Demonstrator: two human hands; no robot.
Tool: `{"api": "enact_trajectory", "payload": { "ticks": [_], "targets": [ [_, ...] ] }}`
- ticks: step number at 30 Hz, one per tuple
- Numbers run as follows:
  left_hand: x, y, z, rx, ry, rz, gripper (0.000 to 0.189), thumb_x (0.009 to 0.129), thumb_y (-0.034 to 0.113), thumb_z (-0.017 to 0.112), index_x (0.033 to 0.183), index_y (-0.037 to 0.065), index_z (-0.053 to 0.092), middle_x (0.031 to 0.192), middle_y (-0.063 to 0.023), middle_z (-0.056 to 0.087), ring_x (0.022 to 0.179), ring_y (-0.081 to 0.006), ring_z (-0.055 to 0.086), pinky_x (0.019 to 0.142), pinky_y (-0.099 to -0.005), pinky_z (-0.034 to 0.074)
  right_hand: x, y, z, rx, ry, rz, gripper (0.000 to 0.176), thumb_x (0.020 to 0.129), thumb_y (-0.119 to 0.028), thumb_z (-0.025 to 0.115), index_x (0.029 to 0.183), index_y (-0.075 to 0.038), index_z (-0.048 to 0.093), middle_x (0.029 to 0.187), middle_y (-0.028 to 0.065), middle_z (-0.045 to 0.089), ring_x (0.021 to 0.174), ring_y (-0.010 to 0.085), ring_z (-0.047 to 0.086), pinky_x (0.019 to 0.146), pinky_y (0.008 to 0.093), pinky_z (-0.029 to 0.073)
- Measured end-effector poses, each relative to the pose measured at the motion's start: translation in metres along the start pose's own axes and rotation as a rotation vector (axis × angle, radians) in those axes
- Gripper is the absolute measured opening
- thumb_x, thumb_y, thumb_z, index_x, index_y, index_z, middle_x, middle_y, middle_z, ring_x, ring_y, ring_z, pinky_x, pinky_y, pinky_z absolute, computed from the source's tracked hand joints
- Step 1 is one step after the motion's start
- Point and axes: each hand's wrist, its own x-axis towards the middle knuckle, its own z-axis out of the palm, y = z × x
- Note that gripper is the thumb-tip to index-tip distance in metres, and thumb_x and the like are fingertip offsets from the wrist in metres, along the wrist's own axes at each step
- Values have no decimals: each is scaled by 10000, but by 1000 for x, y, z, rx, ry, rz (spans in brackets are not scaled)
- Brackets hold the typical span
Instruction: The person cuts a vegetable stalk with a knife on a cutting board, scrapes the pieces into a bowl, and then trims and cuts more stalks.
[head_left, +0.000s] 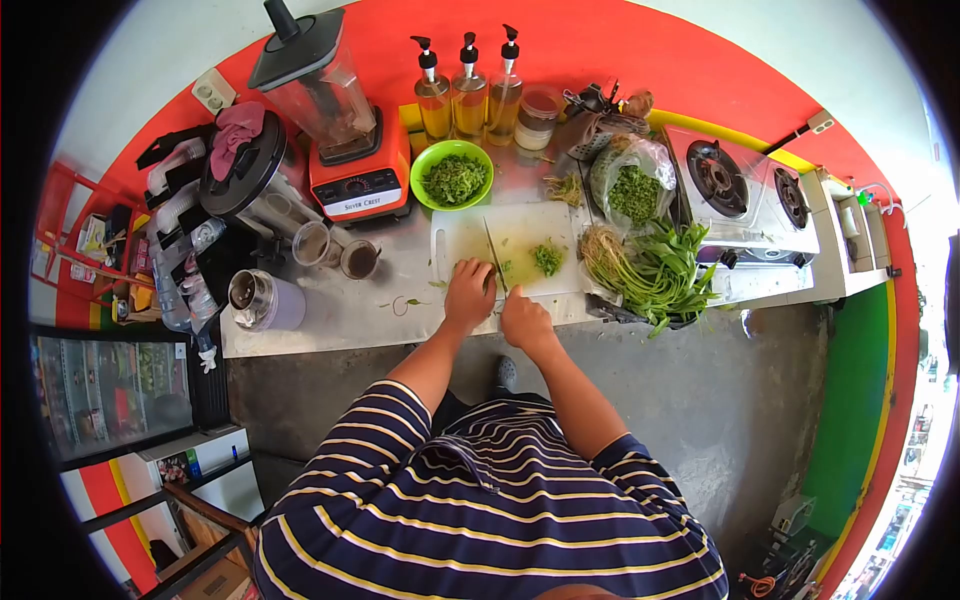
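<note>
My right hand is wrapped round the handle of a kitchen knife, its blade pointing away from me over the cutting board. Left of the blade, my left hand rests on the board's near part with its fingers curled and close together; whatever lies beneath them is hidden. A small heap of chopped greens lies on the board to the right of the knife. Behind the board stands a bright green bowl holding more chopped greens.
Leafy stems with roots and a plastic bag of greens lie at right, beside a gas stove. A red blender, pump bottles, cups and a steel-topped canister stand behind and left.
</note>
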Motion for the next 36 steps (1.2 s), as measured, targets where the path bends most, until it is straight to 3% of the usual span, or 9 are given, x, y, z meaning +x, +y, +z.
{"api": "enact_trajectory", "payload": {
  "ticks": [13,21,27,29,32,36],
  "targets": [
    [3,3,-1,-91,-24,-80,99,829,57,634,910,15,595,892,-132,590,907,-354,540,795,-448,452,-2,1,5,-56,11,20,242,913,-124,536,1098,10,456,943,242,713,904,393,722,787,465,582],
    [-6,-2,-4,-5,7,62,143,842,66,648,980,33,649,920,-122,609,940,-336,560,838,-431,455,13,5,-9,-56,48,-31,259,913,-115,528,1121,24,459,948,245,710,900,401,720,783,464,583],
    [-12,-6,-13,59,-5,28,137,863,103,652,994,64,670,965,-86,601,953,-303,561,845,-424,442,-4,0,9,-64,19,1,264,907,-107,531,1120,34,464,943,254,706,878,390,725,740,456,593],
    [-11,-3,-13,77,-19,9,136,863,108,654,992,69,671,957,-80,593,945,-296,557,839,-419,438,3,-2,14,-83,56,15,248,935,-159,544,1100,12,474,923,214,727,848,349,739,748,429,594],
    [-9,-1,-13,116,-34,-9,143,860,111,657,998,78,673,942,-72,579,934,-286,550,826,-412,433,19,0,-4,-8,-4,-11,274,902,-119,538,1113,35,459,957,269,702,894,391,723,756,464,591],
    [-9,-2,-14,145,-53,-8,167,860,118,654,1024,92,677,932,-68,566,938,-279,543,826,-410,428,9,3,-7,-7,-10,-36,275,905,-120,538,1112,38,452,965,270,703,921,400,717,781,459,587]
  ]
}}
